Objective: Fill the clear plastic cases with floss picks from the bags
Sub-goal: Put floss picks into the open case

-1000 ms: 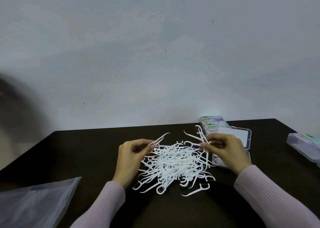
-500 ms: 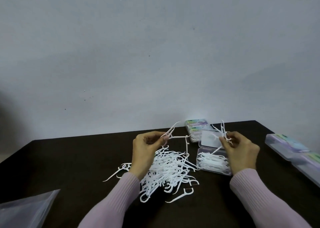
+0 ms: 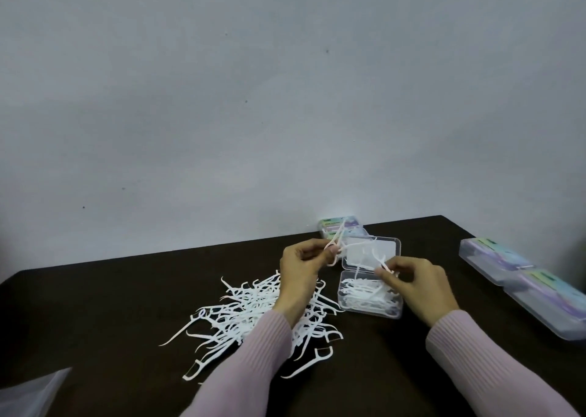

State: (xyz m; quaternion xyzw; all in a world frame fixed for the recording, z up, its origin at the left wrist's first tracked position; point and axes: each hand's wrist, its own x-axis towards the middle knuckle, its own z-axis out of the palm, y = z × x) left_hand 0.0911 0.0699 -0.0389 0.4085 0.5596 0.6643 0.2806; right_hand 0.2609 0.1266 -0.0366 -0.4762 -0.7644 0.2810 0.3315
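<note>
I see both hands at center frame. My left hand (image 3: pixel 299 269) pinches floss picks (image 3: pixel 336 240); my right hand (image 3: pixel 415 285) pinches 1 pick (image 3: pixel 382 263) over the open case (image 3: pixel 369 301).

Both forearms, in ribbed pink sleeves, enter from the bottom edge and angle up toward 12 o'clock. The left hand (image 3: pixel 299 269) is raised, its back toward the camera, fingers (image 3: pixel 320 251) curled and pinching thin white picks at its 1 o'clock side. The right hand (image 3: pixel 415 285) sits at 3 o'clock from the left, slightly lower, back up, its fingers curled toward 9 o'clock with thumb and forefinger pinching picks. The two hands are apart, fingertips pointing toward each other.
</note>
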